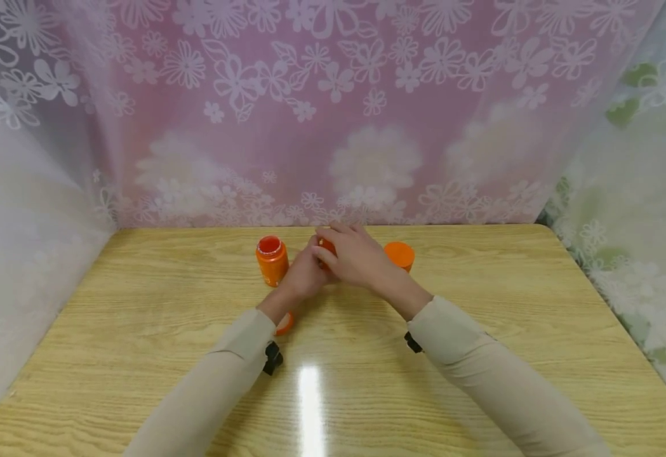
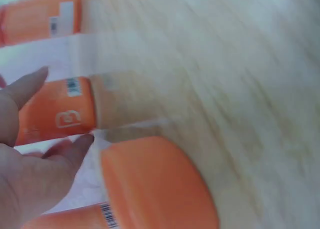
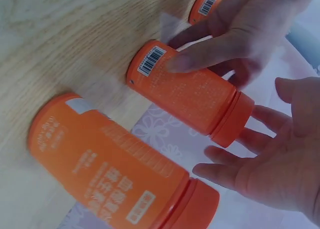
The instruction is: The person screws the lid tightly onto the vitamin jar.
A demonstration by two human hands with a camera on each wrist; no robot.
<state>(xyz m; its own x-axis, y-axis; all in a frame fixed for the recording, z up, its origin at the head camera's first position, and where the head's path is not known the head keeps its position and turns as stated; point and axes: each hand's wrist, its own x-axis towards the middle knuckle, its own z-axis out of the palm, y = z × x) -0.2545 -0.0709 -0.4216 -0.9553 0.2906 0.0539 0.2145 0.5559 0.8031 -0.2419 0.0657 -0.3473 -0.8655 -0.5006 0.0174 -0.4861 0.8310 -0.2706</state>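
Three orange bottles stand in a row on the table. My left hand [image 1: 305, 274] grips the middle bottle [image 3: 180, 86] round its body, with the thumb across the label in the right wrist view. That bottle wears its red-orange cap [image 3: 234, 120]. My right hand [image 3: 280, 159] is at this cap, fingers stretched behind it and thumb held apart. Left of my hands stands an uncapped bottle [image 1: 272, 263], its red mouth showing. To the right is a capped bottle [image 3: 110, 159], partly behind my right hand in the head view. A loose orange cap [image 2: 157, 184] lies near my left wrist.
The wood-grain table [image 1: 481, 355] ends at a pink flowered curtain [image 1: 333, 127] behind the bottles. Pale flowered cloth [image 1: 647, 266] hangs along the right side, and whitish cloth along the left. Light glares off the table's front middle.
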